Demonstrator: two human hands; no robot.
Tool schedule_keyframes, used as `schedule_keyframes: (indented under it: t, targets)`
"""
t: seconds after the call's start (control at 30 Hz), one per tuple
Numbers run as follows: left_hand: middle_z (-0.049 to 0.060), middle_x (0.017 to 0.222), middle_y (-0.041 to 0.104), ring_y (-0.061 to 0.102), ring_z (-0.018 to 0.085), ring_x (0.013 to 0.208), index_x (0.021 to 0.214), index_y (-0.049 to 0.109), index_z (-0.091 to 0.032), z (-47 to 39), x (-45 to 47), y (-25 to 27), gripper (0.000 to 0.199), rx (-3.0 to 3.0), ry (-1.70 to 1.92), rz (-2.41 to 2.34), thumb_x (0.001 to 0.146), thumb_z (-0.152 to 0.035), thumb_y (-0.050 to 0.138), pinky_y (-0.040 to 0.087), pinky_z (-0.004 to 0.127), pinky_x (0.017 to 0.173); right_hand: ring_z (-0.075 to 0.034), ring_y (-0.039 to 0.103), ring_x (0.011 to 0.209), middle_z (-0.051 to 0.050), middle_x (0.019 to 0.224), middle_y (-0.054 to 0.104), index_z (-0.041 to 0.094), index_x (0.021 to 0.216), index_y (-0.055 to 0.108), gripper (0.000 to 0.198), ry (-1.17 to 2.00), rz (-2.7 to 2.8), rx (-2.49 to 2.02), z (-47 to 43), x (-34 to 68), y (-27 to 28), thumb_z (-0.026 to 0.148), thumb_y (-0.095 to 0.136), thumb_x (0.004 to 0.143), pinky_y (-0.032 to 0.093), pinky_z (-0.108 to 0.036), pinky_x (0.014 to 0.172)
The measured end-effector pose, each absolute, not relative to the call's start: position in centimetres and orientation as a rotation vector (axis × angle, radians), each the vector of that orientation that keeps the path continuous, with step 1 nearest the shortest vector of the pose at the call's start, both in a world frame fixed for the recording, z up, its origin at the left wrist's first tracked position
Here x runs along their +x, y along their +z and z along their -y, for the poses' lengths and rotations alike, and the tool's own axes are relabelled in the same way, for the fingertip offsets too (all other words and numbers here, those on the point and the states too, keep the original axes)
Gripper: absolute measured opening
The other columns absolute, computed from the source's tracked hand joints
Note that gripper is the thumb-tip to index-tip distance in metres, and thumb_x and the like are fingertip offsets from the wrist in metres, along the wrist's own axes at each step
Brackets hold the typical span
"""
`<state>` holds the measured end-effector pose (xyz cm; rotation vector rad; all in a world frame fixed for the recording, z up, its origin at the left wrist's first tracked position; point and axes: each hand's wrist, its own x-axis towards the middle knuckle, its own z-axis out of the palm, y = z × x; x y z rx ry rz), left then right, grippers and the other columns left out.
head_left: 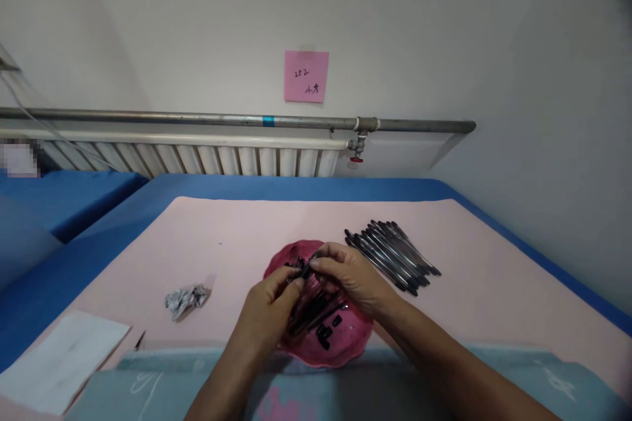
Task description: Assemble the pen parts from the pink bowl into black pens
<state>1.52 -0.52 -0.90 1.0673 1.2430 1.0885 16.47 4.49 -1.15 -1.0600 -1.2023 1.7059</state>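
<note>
1. A grey-green cloth (162, 381) is lying nearest the camera, just below the red plate (345, 348); both forearms are crossing it.
2. Left of the plate, a white sheet (59, 358) is overhanging the pink mat's (237, 230) corner, and a crumpled foil scrap (185, 299) is lying closer in.
3. The left hand (269, 306) is pinching a small dark pen part (301, 270) over the plate; the right hand (350, 273) is pinching its other end.
4. Loose dark parts (323, 332) are lying in the plate, apparently still to be handled.
5. Right of the plate, finished-looking pens (392, 256) are lying in a pile, suggesting work well advanced.
6. The mat is offering open room behind and right of the plate.
</note>
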Motion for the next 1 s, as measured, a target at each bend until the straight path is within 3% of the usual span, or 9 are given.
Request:
schedule_keyframes:
  t: [0.1,0.27,0.43,0.6,0.73,0.9,1.0]
  targets:
    - [0.003,0.078,0.064,0.055,0.016,0.075,0.091,0.066,-0.02,0.3,1.5,-1.7,0.023,1.141,1.073,-1.159,0.074,-0.032,0.055,0.041,0.026,0.068,-0.006,0.045,0.045,0.005,0.055,0.055,0.016,0.068,0.058,0.014,1.752,1.063,-0.99,-4.2,15.7,-1.3,0.025,0.068,0.064,0.032,-0.019,0.044]
    - [0.001,0.073,0.063,0.054,0.014,0.065,0.09,0.067,-0.018,0.4,1.9,-2.7,0.024,1.112,0.979,-1.024,0.073,-0.031,0.057,0.04,0.024,0.061,-0.01,0.051,0.06,0.003,0.061,0.057,0.016,0.061,0.059,0.015,1.746,0.923,-0.881,-3.4,14.6,-1.3,0.028,0.069,0.065,0.039,-0.022,0.06]
    - [-0.001,0.069,0.063,0.053,0.01,0.059,0.086,0.064,-0.02,0.4,1.8,-1.5,0.021,0.874,1.023,-1.05,0.071,-0.033,0.059,0.039,0.02,0.055,-0.017,0.056,0.08,-0.004,0.075,0.064,0.016,0.076,0.062,0.028,1.998,0.754,-0.643,-3.0,14.7,-0.6,0.044,0.059,0.073,0.04,-0.03,0.076]
    - [-0.008,0.046,0.047,0.034,0.003,0.036,0.083,0.061,-0.019,0.3,1.0,-0.2,0.023,0.778,1.064,-1.155,0.067,-0.036,0.062,0.025,0.015,0.039,-0.016,0.058,0.081,-0.008,0.08,0.066,0.012,0.083,0.064,0.032,2.147,0.651,-0.655,-3.0,15.4,0.4,0.042,0.054,0.078,0.041,-0.028,0.076]
    - [-0.012,0.039,0.034,0.019,0.001,0.031,0.082,0.059,-0.019,0.2,0.6,-0.1,0.024,0.741,1.124,-1.151,0.067,-0.038,0.062,0.016,0.014,0.035,-0.017,0.058,0.086,-0.008,0.087,0.066,0.013,0.085,0.065,0.028,2.085,0.625,-0.68,-2.9,15.5,0.6,0.039,0.057,0.076,0.041,-0.029,0.076]
    - [-0.012,0.041,0.034,0.017,0.0,0.031,0.086,0.059,-0.02,0.5,1.3,-0.1,0.026,0.72,1.011,-1.091,0.067,-0.037,0.062,0.01,0.014,0.033,-0.014,0.058,0.076,-0.005,0.082,0.066,0.015,0.081,0.066,0.017,1.901,0.778,-0.761,-2.8,14.9,-0.3,0.027,0.066,0.069,0.042,-0.027,0.071]
    - [-0.011,0.043,0.038,0.022,0.001,0.031,0.087,0.059,-0.021,0.7,1.6,-0.4,0.025,0.739,0.972,-1.073,0.07,-0.039,0.059,0.014,0.014,0.033,-0.013,0.057,0.068,-0.003,0.075,0.066,0.014,0.076,0.066,0.016,1.834,0.818,-0.801,-2.7,14.6,-0.6,0.024,0.07,0.064,0.042,-0.026,0.068]
